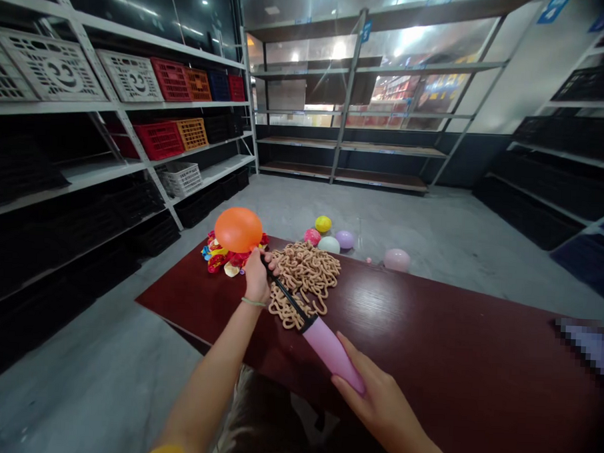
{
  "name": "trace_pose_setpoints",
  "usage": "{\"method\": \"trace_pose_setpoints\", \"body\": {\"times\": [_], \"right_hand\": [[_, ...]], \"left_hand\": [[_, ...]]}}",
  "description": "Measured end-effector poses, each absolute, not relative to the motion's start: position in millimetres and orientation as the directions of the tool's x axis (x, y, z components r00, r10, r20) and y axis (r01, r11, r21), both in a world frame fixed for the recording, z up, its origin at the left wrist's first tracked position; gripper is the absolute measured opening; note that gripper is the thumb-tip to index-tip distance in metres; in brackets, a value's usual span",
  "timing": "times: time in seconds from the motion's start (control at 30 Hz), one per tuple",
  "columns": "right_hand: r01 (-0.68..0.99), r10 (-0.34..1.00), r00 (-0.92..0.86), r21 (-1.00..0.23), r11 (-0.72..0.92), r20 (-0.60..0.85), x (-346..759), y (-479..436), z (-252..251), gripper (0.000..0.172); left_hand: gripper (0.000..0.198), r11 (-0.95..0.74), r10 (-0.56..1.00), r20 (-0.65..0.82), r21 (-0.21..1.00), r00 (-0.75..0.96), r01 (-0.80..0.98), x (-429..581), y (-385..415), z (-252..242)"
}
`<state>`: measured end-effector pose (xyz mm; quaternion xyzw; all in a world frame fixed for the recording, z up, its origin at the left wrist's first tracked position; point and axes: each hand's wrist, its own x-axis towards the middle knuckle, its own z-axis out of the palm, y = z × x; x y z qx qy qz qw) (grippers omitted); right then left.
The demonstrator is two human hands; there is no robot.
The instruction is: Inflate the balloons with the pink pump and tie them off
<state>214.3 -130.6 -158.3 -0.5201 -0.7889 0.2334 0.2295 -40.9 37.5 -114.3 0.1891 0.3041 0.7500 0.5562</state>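
Pumping straight along the black rod seems best: the left grip pinches the orange balloon by its neck above the desk, the right grip clasps the pink pump.

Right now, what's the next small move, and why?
Probably push the right hand toward the left hand: the pink pump it grips has its black rod extended, and the left hand holds the orange balloon at its neck.

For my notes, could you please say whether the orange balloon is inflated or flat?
Inflated: the orange balloon bulges smooth and round beside the left hand.
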Motion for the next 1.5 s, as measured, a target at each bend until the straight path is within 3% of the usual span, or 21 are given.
{"method": "trace_pose_setpoints", "body": {"times": [0.17,0.3,0.5,0.7,0.87,1.07,1.23,1.5], "right_hand": [[0.743,0.956,-0.286,-0.615,0.263,0.063,218.4,-133.2,-158.4,0.061],[0.744,0.97,-0.231,-0.63,0.222,0.068,195.1,-115.2,-148.6,0.06],[0.734,0.954,-0.273,-0.613,0.291,0.125,182.3,-108.9,-147.7,0.061],[0.738,0.919,-0.36,-0.554,0.385,0.16,229.2,-135.4,-163.4,0.064],[0.785,0.941,-0.302,-0.521,0.335,0.149,241.8,-138.7,-164.5,0.06],[0.774,0.955,-0.271,-0.563,0.289,0.117,200.3,-110.2,-154.0,0.059],[0.747,0.937,-0.314,-0.57,0.342,0.151,182.4,-101.8,-150.1,0.061],[0.758,0.873,-0.397,-0.435,0.487,0.285,245.1,-133.4,-165.5,0.066]], "left_hand": [[0.02,-0.219,0.944,-0.04,0.668,-0.327,-0.711,-30.1,35.6,-120.1],[0.023,-0.113,0.965,-0.096,0.684,-0.243,-0.721,6.8,18.0,-133.9],[0.021,-0.055,0.968,-0.135,0.707,-0.212,-0.705,15.7,9.0,-137.9],[0.022,-0.145,0.955,-0.086,0.7,-0.285,-0.699,-13.8,28.7,-128.0],[0.025,-0.202,0.935,-0.082,0.676,-0.344,-0.709,-8.3,32.1,-128.4],[0.024,-0.104,0.956,-0.124,0.699,-0.264,-0.707,22.0,8.7,-146.5],[0.025,-0.086,0.964,-0.116,0.715,-0.239,-0.694,12.2,8.0,-144.7],[0.026,-0.146,0.96,-0.081,0.674,-0.269,-0.724,-11.5,38.7,-118.6]]}}
